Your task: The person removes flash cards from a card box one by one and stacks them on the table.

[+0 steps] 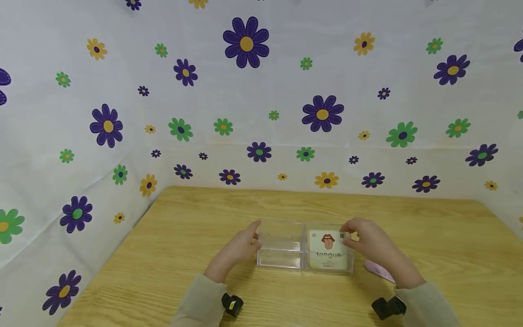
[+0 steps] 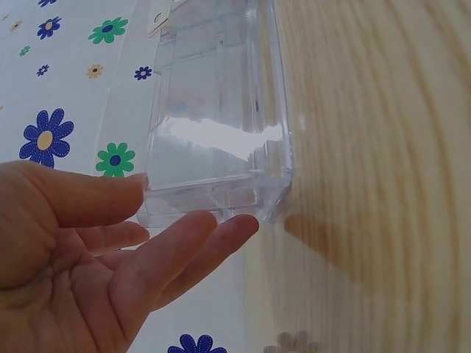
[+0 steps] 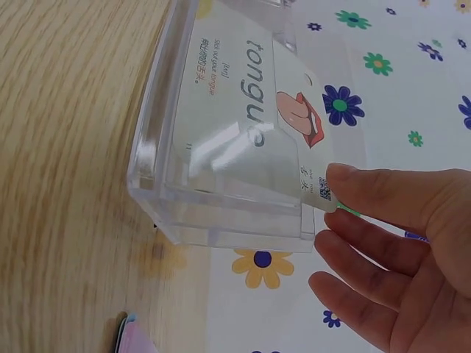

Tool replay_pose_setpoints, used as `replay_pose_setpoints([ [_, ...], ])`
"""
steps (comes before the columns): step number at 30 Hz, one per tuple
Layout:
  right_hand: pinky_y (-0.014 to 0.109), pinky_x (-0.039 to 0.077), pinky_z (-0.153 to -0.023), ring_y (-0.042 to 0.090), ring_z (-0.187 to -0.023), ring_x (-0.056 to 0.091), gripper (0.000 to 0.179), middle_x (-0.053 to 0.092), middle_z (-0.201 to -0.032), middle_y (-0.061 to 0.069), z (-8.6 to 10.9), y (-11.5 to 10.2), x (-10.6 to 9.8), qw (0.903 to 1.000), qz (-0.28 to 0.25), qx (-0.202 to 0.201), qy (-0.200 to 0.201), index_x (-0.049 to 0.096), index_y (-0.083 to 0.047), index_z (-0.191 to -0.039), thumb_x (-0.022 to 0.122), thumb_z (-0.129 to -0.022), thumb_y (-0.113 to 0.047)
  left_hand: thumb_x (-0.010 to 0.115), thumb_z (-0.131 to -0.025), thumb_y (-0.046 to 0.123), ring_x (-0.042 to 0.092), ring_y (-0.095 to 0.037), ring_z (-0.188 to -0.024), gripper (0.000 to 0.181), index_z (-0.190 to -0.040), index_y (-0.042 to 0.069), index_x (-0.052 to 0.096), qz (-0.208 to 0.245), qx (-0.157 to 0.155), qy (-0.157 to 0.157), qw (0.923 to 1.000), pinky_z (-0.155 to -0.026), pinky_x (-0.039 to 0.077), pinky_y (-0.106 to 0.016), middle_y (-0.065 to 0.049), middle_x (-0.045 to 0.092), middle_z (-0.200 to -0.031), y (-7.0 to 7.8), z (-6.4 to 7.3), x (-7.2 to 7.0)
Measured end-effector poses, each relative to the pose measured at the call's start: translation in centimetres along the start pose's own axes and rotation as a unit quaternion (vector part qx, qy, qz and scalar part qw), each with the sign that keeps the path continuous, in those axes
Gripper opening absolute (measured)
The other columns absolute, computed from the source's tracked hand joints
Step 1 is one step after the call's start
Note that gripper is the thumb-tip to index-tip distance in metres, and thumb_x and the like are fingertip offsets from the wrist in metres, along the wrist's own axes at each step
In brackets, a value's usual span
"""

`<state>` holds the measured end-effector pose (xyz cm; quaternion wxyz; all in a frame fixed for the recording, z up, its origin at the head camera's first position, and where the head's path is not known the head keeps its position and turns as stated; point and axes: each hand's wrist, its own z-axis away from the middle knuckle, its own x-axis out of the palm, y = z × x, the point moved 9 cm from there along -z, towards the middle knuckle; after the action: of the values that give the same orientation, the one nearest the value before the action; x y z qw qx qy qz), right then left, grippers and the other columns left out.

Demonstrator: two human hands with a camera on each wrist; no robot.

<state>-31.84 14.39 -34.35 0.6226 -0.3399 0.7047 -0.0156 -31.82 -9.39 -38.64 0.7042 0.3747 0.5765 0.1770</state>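
A clear plastic box with two side-by-side compartments stands on the table. The "tongue" flash card, printed with a mouth sticking its tongue out, leans in the right compartment, its upper part rising above the low front wall. My right hand pinches the card's corner between thumb and forefinger, the other fingers loosely bent, as the right wrist view shows. At the box's left end is my left hand; in the left wrist view its loosely extended fingers touch the end wall. No card shows in the left compartment.
A pink card or stack lies right of the box, partly hidden by my right forearm. The wooden table meets a white flower-print cloth behind and at the sides.
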Motion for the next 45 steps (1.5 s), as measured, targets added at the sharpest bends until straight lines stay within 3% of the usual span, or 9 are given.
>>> replay_pose_setpoints([
  [20,0.036,0.048,-0.067,0.020,-0.078,0.056,0.016,0.059,-0.082,0.000,0.6,-0.7,-0.4,0.9996,0.003,-0.027,0.007,0.064,-0.002,-0.089,0.069,-0.074,-0.003,0.049,-0.089,0.001,0.052,-0.019,-0.075,0.055,-0.137,-0.004,0.021,-0.016,-0.001,0.000,0.9999,-0.057,0.043,-0.029,-0.027,0.048,-0.116,-0.1,0.1,0.3],
  [33,0.032,0.047,-0.063,0.015,-0.073,0.056,0.011,0.057,-0.076,-0.003,0.5,-1.3,-0.6,0.9993,-0.004,-0.035,0.013,0.062,-0.008,-0.077,0.070,-0.073,-0.002,0.047,-0.090,0.003,0.049,-0.016,-0.065,0.056,-0.138,-0.002,0.019,-0.012,-0.002,-0.004,0.9999,-0.052,0.040,-0.026,-0.027,0.047,-0.118,-0.2,-0.2,0.3],
  [45,0.028,0.046,-0.059,0.013,-0.068,0.053,0.009,0.058,-0.074,-0.001,0.4,-1.5,-0.8,0.9987,-0.001,-0.047,0.019,0.061,-0.005,-0.079,0.067,-0.074,0.001,0.047,-0.090,0.003,0.051,-0.018,-0.072,0.055,-0.137,-0.004,0.019,-0.024,-0.006,0.001,0.9997,-0.055,0.041,-0.027,-0.026,0.048,-0.118,0.1,-0.2,0.2],
])
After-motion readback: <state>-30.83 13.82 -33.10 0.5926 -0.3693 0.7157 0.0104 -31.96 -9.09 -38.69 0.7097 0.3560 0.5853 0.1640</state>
